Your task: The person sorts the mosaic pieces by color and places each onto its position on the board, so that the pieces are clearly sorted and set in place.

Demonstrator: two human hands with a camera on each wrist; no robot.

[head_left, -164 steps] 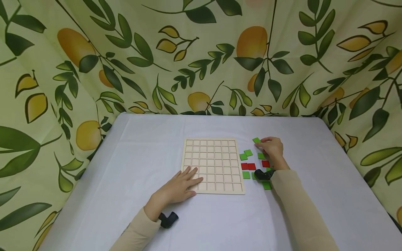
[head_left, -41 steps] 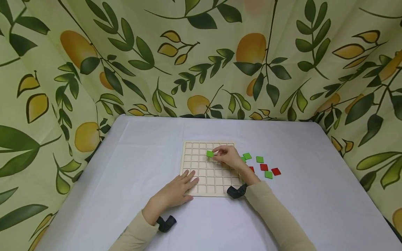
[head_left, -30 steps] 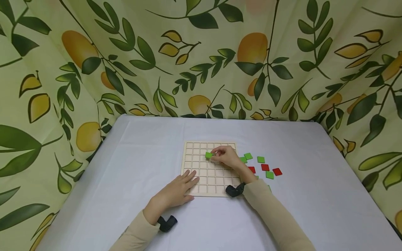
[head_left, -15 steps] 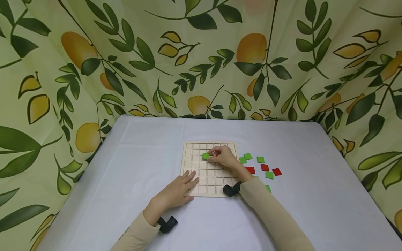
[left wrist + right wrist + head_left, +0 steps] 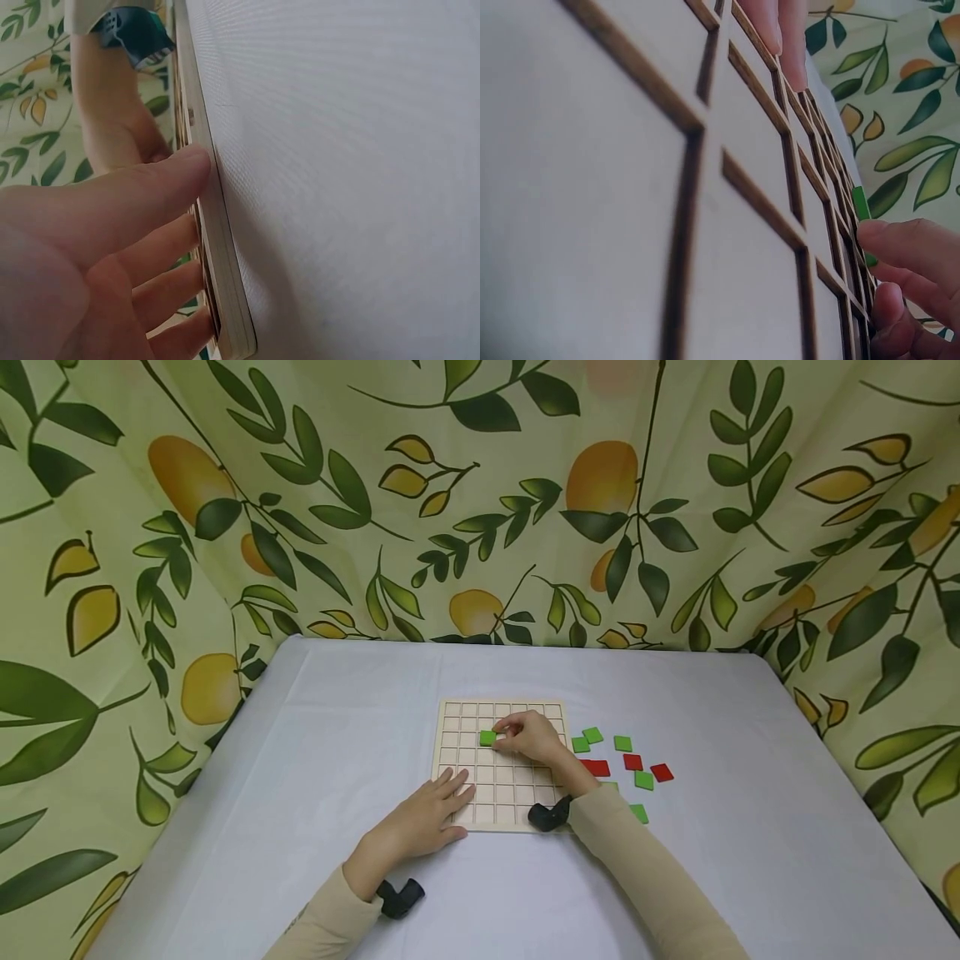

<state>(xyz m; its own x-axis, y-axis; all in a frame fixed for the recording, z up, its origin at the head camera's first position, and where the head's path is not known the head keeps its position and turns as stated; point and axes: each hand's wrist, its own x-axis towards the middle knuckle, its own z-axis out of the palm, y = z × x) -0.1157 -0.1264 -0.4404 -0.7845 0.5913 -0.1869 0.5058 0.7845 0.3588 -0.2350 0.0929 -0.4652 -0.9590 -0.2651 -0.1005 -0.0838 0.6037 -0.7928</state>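
Observation:
A pale wooden grid board [image 5: 504, 793] with square recesses lies mid-table. My right hand [image 5: 531, 737] is over its upper middle, pinching a green square tile [image 5: 487, 738] between thumb and fingers. In the right wrist view that green tile [image 5: 861, 202] stands at the grid's surface by the fingertips; whether it sits in a recess I cannot tell. My left hand [image 5: 422, 814] rests with spread, straight fingers on the board's lower left corner. The left wrist view has the thumb [image 5: 150, 196] against the board's edge [image 5: 217, 247], with the other fingers over the board's face.
Right of the board lie several loose green tiles [image 5: 622, 743] and red tiles [image 5: 662, 772], some partly behind the right forearm. A white cloth [image 5: 337, 710] covers the table. A leaf-and-fruit patterned curtain [image 5: 480, 527] hangs behind and at the sides.
My right hand picked up a green tile from the far right group, carried it left over the board, then shifted slightly left and lower with it. The left hand has stayed on the board's corner.

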